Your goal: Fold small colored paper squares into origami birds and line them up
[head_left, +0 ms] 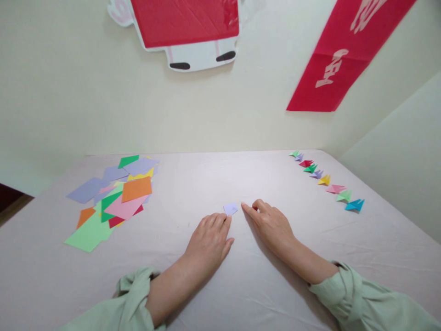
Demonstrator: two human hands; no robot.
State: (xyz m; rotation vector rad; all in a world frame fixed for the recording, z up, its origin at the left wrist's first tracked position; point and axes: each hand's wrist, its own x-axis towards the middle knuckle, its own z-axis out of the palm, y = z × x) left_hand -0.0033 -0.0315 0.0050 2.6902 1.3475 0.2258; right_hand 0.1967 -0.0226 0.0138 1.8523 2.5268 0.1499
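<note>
Small pale-lavender paper point(230, 209), folded down to a roughly square shape, corners crisp, a faint darker patch toward its right side; lies flat on the cloth-covered table point(206, 179), between the two hands and a little beyond the left. Left hand point(211, 236) palm down, fingers side by side, fingertips at the paper's near edge. Right hand point(270, 225) just right of it, index finger extended, other fingers bent, nothing seen in its grasp. Red banner point(349, 57) on wall: pale lettering, slanted and cut off by the frame, not legible. Loose coloured sheets point(126, 208) overlap at left; small folded pieces point(324, 180) line the right side.
</note>
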